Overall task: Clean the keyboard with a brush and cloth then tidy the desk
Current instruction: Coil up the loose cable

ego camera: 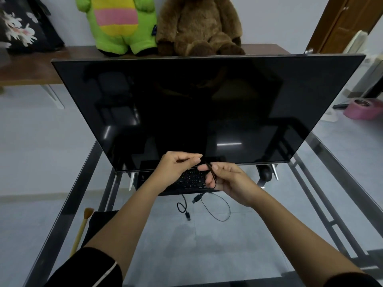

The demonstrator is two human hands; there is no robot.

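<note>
A black keyboard (190, 180) lies on the glass desk (207, 241) just under the monitor's lower edge, partly hidden by my hands. Both hands hold a thin black cable (217, 208) above it. My left hand (178, 164) pinches one strand between thumb and fingers. My right hand (226, 181) grips the bundled part, and loops with two plugs hang down onto the glass. A yellow-handled brush (83, 226) lies at the desk's left edge beside a dark cloth (99, 222), which my left forearm partly covers.
A large black monitor (207, 108) fills the middle of the desk. Behind it, a green plush toy (116, 23) and a brown teddy bear (199, 25) sit on a wooden shelf. A pink roll (362, 108) lies on the floor at right.
</note>
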